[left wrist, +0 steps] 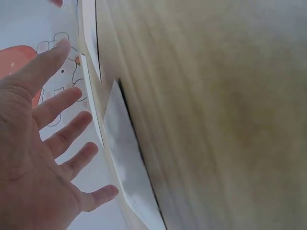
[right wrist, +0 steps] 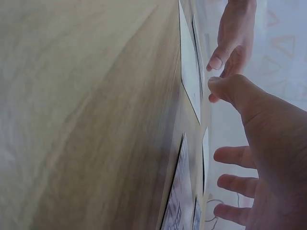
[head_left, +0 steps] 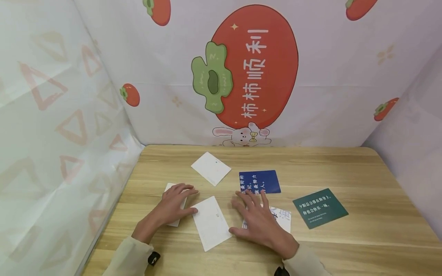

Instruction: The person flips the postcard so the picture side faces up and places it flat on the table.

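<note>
Wooden table (head_left: 366,172); left hand (head_left: 172,205), right hand (head_left: 259,223) spread above cards (head_left: 212,225).

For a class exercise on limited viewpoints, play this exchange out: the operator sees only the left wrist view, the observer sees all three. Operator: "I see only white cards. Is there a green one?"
Observer: Yes, a green card lies to the right of the right hand.
Operator: What is beneath that hand?
Observer: A lettered white card, partly hidden in the head view.
Operator: Anything beyond it?
Observer: A blue card with white writing.
</note>
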Motion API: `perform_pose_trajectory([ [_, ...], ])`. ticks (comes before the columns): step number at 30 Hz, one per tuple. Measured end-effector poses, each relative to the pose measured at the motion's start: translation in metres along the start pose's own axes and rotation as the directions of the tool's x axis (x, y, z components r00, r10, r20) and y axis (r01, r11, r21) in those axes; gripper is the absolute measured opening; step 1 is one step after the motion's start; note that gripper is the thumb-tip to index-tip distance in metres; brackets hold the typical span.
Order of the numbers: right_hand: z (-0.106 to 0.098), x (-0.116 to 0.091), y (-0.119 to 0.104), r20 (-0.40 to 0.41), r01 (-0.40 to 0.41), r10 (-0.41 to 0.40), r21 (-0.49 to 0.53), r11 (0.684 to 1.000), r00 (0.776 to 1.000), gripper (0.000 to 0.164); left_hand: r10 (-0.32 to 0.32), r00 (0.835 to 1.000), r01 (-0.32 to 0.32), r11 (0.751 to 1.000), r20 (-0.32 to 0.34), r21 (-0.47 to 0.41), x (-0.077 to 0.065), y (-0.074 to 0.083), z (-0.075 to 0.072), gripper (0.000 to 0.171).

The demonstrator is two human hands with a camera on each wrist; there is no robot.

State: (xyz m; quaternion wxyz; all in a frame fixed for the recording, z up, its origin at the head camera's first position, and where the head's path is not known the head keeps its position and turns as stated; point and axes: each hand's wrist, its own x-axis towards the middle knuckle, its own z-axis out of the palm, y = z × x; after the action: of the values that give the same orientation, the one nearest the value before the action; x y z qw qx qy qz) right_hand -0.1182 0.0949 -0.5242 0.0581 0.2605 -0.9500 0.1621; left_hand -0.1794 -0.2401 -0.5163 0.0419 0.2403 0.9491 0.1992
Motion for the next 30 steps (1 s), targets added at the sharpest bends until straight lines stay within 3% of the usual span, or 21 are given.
perform_pose_trajectory([
  [11,0.010,-0.004,-0.011,-0.029,0.062,-0.064,-0.058,0.996,0.998,0.080,0.000,1.000,0.000,1.000,-0.019,-0.020,-0.017,-0.002,0.009,0.058],
  [21,0.016,-0.007,-0.022,-0.028,0.101,-0.104,-0.068,0.993,0.994,0.085,0.016,1.000,-0.016,1.000,-0.025,0.020,-0.027,0.002,0.007,0.066],
  [30,0.020,-0.009,-0.031,0.024,0.114,-0.113,-0.076,0.991,0.993,0.090,0.004,1.000,-0.002,0.997,-0.030,0.072,-0.031,0.002,0.010,0.062],
])
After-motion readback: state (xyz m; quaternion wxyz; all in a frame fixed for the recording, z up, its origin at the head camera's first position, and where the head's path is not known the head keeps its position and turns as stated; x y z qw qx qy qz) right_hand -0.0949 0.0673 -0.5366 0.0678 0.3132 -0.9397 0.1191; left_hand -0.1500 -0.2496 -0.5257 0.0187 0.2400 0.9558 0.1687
